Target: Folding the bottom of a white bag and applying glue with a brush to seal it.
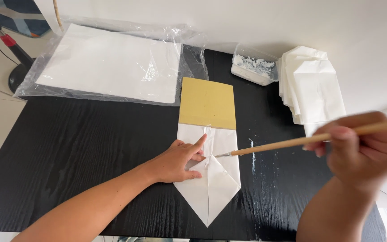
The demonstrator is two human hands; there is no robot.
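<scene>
A folded white paper piece (213,183) with a pointed lower end lies on the black table (68,152), over the near end of a tan cardboard sheet (207,102). My left hand (179,161) presses flat on the paper's left side, index finger stretched toward the centre fold. My right hand (366,150) grips a thin wooden brush (292,142) whose tip touches the paper near the centre fold.
A clear plastic tub (254,64) of white paste stands at the back. A stack of folded white paper pieces (312,87) lies to its right. A plastic-wrapped pack of white sheets (110,62) covers the back left. White smears mark the table right of the paper.
</scene>
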